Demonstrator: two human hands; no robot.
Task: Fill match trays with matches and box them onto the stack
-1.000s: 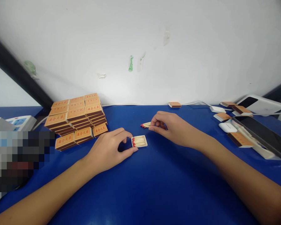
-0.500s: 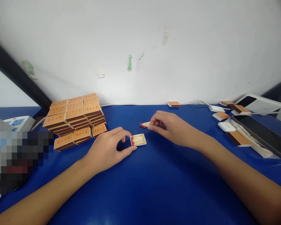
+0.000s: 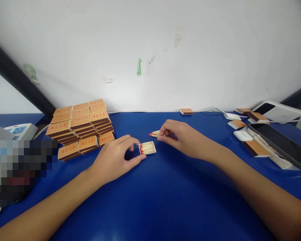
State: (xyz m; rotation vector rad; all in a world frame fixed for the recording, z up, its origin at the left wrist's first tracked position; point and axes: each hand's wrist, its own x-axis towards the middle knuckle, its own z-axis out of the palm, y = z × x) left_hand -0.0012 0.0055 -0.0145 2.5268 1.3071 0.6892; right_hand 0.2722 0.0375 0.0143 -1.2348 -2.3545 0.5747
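Note:
My left hand [image 3: 115, 160] grips a small white matchbox tray [image 3: 154, 151] by its left end, forefinger at the far corner and thumb at the near one. Red-headed matches lie side by side in the tray, heads to the left. Just beyond it to the right, my right hand [image 3: 174, 135] is closed in a pinch on the tail ends of loose matches [image 3: 154, 133]. Their red heads point left. How many are between the fingertips is hidden.
Stacked orange matchboxes [image 3: 80, 121] stand at the left, with a power strip [image 3: 21, 130] beyond. One matchbox [image 3: 186, 111] lies by the wall. At the right are more matchboxes [image 3: 256, 148], a white earbud case [image 3: 242, 135], a dark phone-like slab [image 3: 283, 144] and a white device [image 3: 278, 111].
My right hand has shifted very slightly left and down at the loose matches, and a match now shows more clearly at its fingertips. My left hand keeps its hold on the tray.

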